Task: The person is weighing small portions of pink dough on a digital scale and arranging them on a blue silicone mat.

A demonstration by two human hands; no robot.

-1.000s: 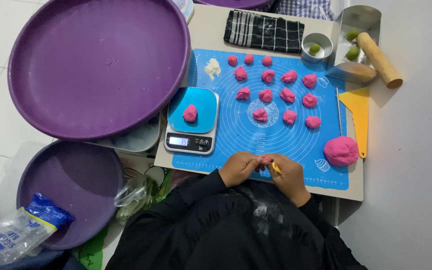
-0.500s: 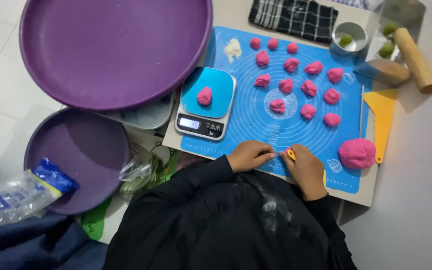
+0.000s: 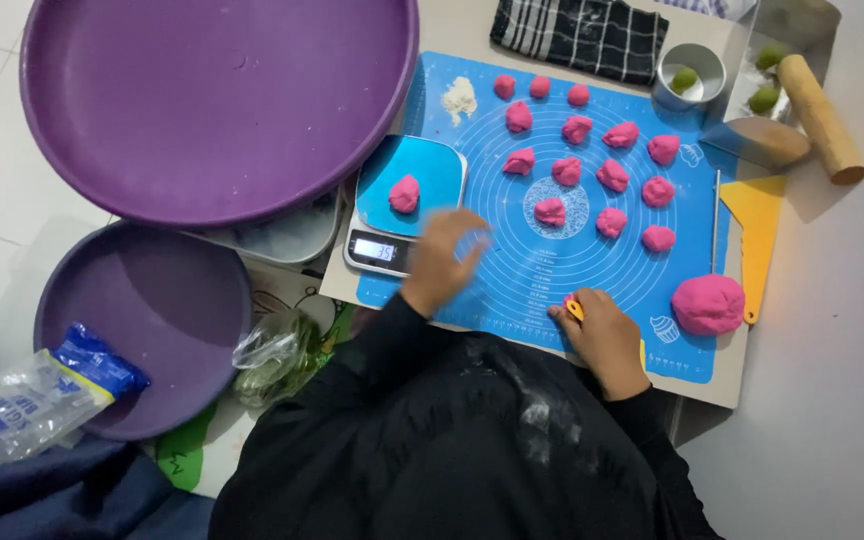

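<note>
Reaching my left hand [image 3: 444,258], blurred, fingers spread loose, beside the scale [image 3: 404,205] near the desk's front edge; my right hand [image 3: 600,335] pinches a yellow tool [image 3: 575,309].

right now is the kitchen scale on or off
On: the kitchen scale has a lit display with digits showing, and a pink dough piece sits on its blue platform.

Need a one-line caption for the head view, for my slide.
Left hand reaches toward the scale holding a pink dough piece; right hand rests on the blue mat.
</note>
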